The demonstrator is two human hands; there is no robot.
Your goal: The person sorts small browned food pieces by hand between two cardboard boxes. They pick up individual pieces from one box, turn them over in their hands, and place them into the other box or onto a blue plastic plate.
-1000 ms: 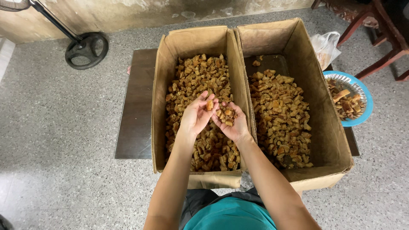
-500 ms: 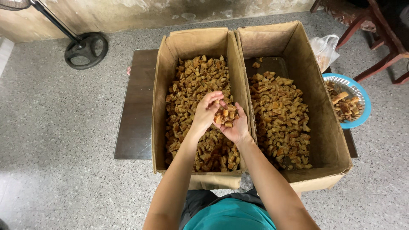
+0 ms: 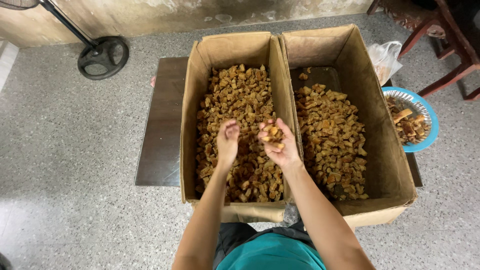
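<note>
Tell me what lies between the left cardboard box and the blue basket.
In the head view, the right cardboard box, partly filled with brown chunks, lies between the left cardboard box and the blue basket.

1. In the middle of the frame we see two cardboard boxes, the left box and the right box, both plain light brown.
2. The pieces inside them are golden brown with some darker brown spots.
3. Under the boxes, the table is dark brown and a little shiny.
4. At the right edge, the bowl has a bright blue rim.
5. The floor is grey with fine black and white speckles.
6. At the bottom, our shirt is teal.
7. In the upper right, the chair legs are reddish brown.
8. In the upper left, the round stand base is black.
</note>
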